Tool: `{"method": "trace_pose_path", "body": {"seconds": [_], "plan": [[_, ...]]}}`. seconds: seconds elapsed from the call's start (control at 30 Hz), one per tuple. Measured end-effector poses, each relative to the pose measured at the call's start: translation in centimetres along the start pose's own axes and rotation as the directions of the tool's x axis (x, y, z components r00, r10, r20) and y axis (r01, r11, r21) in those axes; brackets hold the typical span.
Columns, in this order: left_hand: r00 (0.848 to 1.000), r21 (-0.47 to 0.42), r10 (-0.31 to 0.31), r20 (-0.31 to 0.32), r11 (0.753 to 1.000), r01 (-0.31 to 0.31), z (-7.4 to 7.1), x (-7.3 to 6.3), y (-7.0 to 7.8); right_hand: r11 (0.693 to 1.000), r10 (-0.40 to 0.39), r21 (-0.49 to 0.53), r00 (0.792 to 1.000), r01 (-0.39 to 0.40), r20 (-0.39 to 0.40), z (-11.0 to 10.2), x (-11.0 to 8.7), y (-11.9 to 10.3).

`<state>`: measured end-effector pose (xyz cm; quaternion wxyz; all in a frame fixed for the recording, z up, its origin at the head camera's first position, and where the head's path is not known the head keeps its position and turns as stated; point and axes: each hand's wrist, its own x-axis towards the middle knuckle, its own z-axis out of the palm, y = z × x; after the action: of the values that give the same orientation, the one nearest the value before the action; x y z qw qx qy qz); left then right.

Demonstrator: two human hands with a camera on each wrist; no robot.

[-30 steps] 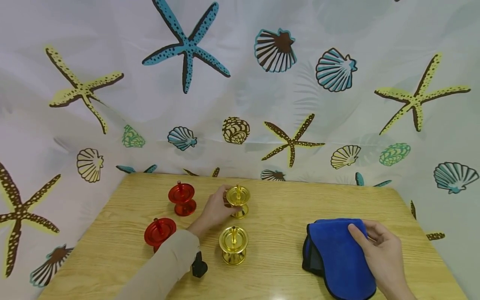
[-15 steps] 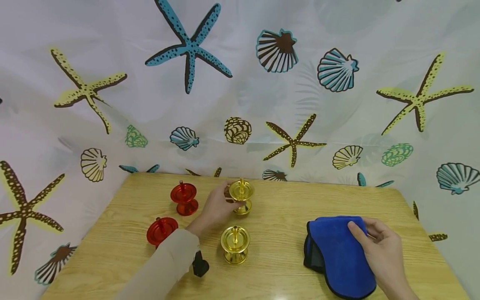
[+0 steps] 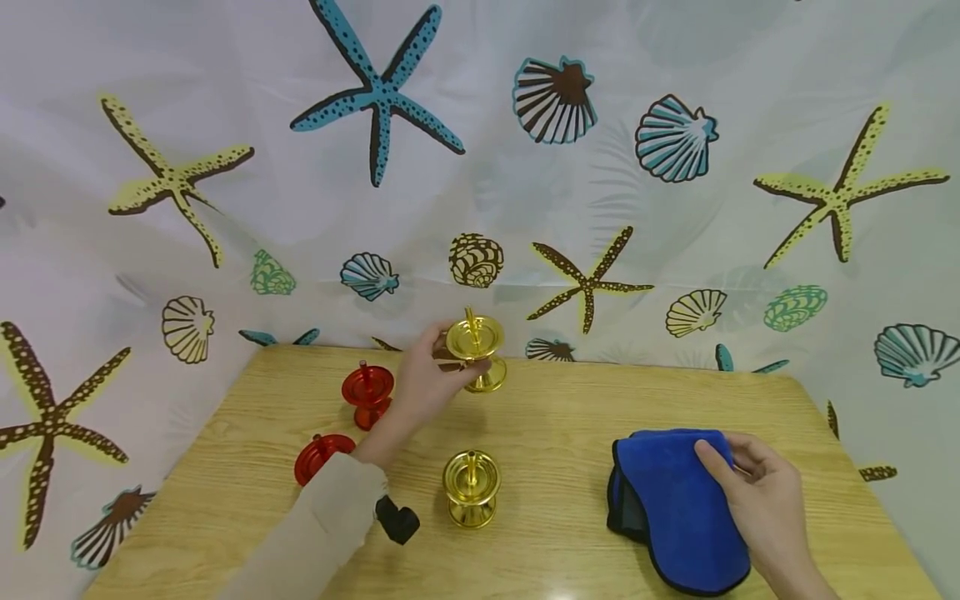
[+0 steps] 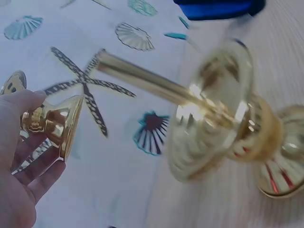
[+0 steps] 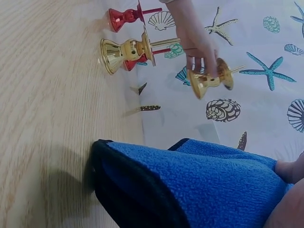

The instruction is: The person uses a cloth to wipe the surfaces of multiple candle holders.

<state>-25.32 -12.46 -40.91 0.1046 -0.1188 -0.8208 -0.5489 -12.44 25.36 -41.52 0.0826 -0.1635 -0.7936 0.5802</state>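
Note:
My left hand (image 3: 426, 375) grips a gold candle holder (image 3: 475, 337) by its narrow stem, raised off the table near the back. In the left wrist view, thumb and fingers (image 4: 45, 178) wrap the stem of that gold holder (image 4: 61, 121). A second gold candle holder (image 3: 472, 490) stands upright on the table, closer to me; it looms large and blurred in the left wrist view. On the right, my right hand (image 3: 768, 500) pinches a folded blue cloth (image 3: 682, 508) with black edging between thumb and fingers. The cloth hangs down to the table.
Two red candle holders stand to the left: one at the back (image 3: 367, 392), the other (image 3: 322, 457) nearer and partly behind my left sleeve (image 3: 330, 508). A wood-grain table (image 3: 570, 433) ends at a white shell-print curtain (image 3: 487, 183) behind and along the sides.
My left hand has lifted the gold candle holder from the table surface, up toward the back edge. The right hand and cloth stay nearly still.

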Motion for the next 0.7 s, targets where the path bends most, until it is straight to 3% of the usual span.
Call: {"method": "trace_pose_path", "body": {"seconds": [0.13, 0.27, 0.47, 0.7], "plan": [[0.996, -0.005, 0.086, -0.02, 0.996, -0.086, -0.5, -0.4, 1.9, 1.0, -0.009, 0.027, 1.0, 0.009, 0.004, 0.2, 0.1, -0.2], [0.976, 0.021, 0.217, -0.021, 0.976, -0.216, -0.6, -1.3, 3.4, 0.999, -0.023, 0.047, 1.0, 0.023, 0.007, 0.4, 0.0, -0.4], [0.936, 0.035, 0.348, 0.056, 0.936, -0.35, 0.1, -3.9, 4.9, 0.998, -0.043, 0.045, 0.999, 0.042, 0.015, 0.7, -0.5, -1.2], [0.888, 0.011, 0.43, 0.161, 0.899, -0.437, 1.3, -6.6, 5.9, 0.991, -0.13, 0.0, 0.991, 0.131, 0.033, 1.2, -1.5, -2.4]]}}
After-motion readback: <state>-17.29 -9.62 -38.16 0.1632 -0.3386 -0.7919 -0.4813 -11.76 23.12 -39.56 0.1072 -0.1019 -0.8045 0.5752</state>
